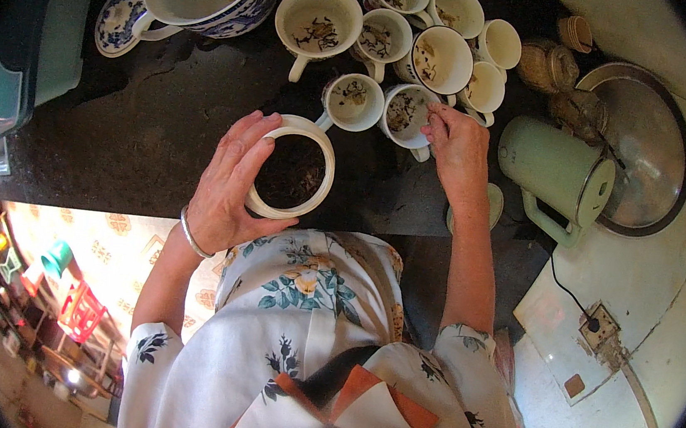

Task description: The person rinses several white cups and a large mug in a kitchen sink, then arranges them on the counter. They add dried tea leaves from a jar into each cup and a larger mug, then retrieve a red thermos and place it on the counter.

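My left hand [227, 180] grips a white jar [321, 196] at the counter's front edge, fingers over the rim and thumb low on its side. Dark loose tea leaves [291, 171] lie inside the jar. My right hand [460, 138] is at the right rim of a white mug [417, 135], thumb and fingertips pinched together; whether leaves are between them I cannot see. Tea leaves lie at the bottom of that mug. Just left of it stands another mug [362, 122] with leaves, its handle reaching towards the jar. A larger cup [289, 14] behind also holds leaves.
Several more mugs [443, 36] crowd the back right. A large blue-and-white cup [244, 15] stands back left beside a patterned lid [119, 18]. Right are a green electric kettle [549, 160], a round metal tray [656, 153] and a green lid [494, 205] partly under my forearm.
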A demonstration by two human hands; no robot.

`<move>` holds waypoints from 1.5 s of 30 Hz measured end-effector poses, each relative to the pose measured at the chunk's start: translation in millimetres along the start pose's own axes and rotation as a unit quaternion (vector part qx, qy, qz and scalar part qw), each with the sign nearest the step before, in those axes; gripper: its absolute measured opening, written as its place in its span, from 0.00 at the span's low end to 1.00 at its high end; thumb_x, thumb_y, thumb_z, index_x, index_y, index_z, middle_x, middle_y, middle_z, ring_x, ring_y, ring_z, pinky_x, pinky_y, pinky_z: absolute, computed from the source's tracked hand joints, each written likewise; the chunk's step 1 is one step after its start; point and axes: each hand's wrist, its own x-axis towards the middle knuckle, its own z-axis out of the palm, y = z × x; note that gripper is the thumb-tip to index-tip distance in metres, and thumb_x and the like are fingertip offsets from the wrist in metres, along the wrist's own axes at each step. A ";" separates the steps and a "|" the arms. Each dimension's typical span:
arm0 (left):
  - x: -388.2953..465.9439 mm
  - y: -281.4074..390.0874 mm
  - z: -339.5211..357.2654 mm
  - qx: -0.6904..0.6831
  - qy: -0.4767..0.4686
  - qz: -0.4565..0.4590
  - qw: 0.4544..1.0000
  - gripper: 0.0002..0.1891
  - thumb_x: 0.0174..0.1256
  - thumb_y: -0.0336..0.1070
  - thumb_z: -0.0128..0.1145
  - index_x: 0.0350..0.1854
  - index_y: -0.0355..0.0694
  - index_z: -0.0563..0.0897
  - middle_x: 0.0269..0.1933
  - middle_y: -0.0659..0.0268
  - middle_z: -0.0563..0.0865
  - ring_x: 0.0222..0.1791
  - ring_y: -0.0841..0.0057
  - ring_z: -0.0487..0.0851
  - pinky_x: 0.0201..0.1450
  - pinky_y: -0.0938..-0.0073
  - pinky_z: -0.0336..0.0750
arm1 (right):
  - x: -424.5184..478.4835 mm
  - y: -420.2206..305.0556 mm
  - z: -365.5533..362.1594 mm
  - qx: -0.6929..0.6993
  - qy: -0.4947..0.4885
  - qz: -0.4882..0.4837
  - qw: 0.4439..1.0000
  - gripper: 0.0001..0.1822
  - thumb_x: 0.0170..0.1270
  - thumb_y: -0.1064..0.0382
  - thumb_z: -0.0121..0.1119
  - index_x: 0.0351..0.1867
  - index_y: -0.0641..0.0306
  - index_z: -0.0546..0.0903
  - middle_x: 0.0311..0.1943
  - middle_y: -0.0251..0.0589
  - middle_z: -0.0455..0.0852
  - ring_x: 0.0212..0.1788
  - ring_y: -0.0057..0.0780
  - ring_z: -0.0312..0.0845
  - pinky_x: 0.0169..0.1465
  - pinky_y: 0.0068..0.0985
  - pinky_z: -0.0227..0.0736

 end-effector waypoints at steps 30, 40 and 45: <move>-2.0 -1.1 -0.2 -0.007 0.013 -0.003 1.000 0.57 0.34 0.36 0.79 0.72 0.43 0.58 0.69 0.47 0.68 0.68 0.41 0.66 0.69 0.48 0.63 | -60.8 -118.3 8.6 0.102 -0.042 -0.323 0.940 0.13 0.59 0.67 0.61 0.45 0.69 0.82 0.45 0.46 0.84 0.46 0.39 0.83 0.47 0.32 0.80; -2.5 4.0 8.8 -0.034 0.057 0.000 0.998 0.53 0.41 0.44 0.77 0.72 0.40 0.59 0.66 0.46 0.70 0.65 0.42 0.69 0.68 0.47 0.63 | -69.9 -113.3 29.0 0.048 -0.038 -0.360 0.931 0.21 0.60 0.58 0.61 0.53 0.67 0.81 0.55 0.48 0.80 0.60 0.40 0.74 0.67 0.45 0.61; 4.0 9.5 11.2 0.042 0.005 0.031 0.999 0.50 0.37 0.38 0.78 0.67 0.42 0.62 0.66 0.45 0.70 0.65 0.39 0.69 0.66 0.43 0.64 | -57.2 -113.1 32.7 -0.059 -0.090 -0.357 0.928 0.10 0.53 0.63 0.60 0.36 0.63 0.84 0.38 0.41 0.83 0.40 0.32 0.81 0.52 0.33 0.69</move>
